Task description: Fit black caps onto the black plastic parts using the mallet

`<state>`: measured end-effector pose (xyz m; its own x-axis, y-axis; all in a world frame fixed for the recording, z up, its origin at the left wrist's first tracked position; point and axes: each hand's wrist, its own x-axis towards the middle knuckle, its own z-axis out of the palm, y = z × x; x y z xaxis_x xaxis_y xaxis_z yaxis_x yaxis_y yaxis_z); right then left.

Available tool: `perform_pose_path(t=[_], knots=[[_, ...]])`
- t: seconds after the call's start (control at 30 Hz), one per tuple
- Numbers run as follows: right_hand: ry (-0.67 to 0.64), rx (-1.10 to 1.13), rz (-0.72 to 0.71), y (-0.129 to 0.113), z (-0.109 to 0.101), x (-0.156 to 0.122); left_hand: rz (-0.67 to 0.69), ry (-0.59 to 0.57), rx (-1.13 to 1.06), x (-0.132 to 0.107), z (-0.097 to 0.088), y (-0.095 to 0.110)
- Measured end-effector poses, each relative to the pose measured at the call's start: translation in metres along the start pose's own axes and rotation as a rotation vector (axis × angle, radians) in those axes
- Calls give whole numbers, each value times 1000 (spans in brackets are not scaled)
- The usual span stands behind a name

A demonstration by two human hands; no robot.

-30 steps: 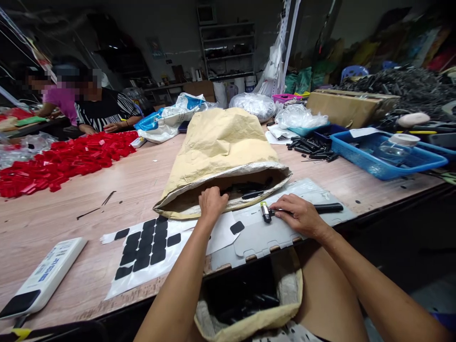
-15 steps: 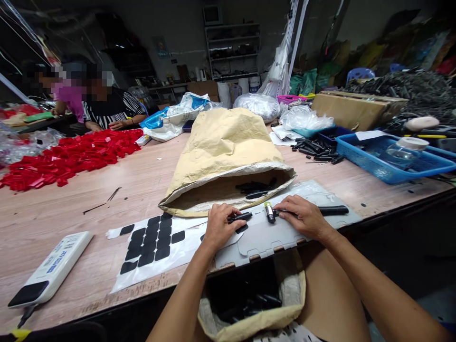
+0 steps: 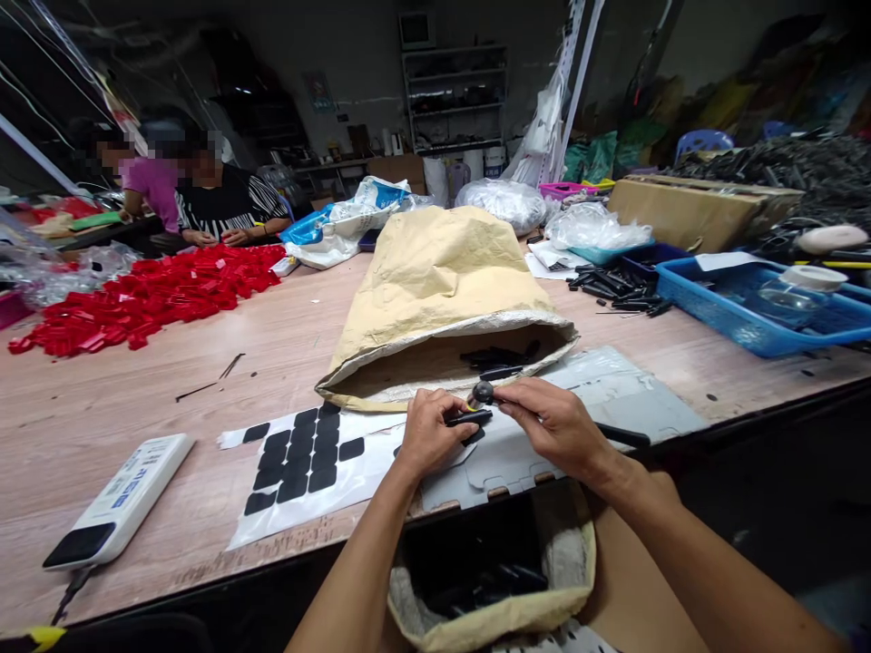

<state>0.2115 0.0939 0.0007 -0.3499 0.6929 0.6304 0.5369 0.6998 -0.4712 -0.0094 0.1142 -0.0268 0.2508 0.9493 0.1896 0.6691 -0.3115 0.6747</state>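
My left hand [image 3: 430,432] is closed on a small black plastic piece [image 3: 471,418], long and narrow, pressed down at the grey board [image 3: 646,399]. In my right hand [image 3: 552,419] is a small hammer [image 3: 483,393] with a dark face, a shiny metal band and a bit of yellow. Its black handle sticks out behind the hand. The hammer's head is right over the black piece; whether they touch I cannot tell. Just beyond my hands lies a tan sack [image 3: 445,263], its mouth toward me, with black pieces inside.
A white sheet of black square stickers [image 3: 299,453] lies left of my hands, near a white power strip [image 3: 122,499]. An open sack [image 3: 504,617] with black pieces is at my lap. Red parts [image 3: 163,290], a blue basket [image 3: 748,317] and two people sit farther off.
My right hand has moved left and up, bringing the hammer from the board to above the black piece. My left hand keeps its hold. The view has shifted slightly.
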Motion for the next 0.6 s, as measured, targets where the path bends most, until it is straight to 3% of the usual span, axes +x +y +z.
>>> perform_pose_path(t=[0.17, 0.37, 0.6], knots=[[-102, -138, -1, -4, 15, -1, -1, -1, 21, 0, 0, 1], [8, -126, 32, 2, 2, -2, 2, 13, -9, 0, 1, 0], [-69, -157, 64, 16, -2, -13, -10, 15, -10, 0, 1, 1]])
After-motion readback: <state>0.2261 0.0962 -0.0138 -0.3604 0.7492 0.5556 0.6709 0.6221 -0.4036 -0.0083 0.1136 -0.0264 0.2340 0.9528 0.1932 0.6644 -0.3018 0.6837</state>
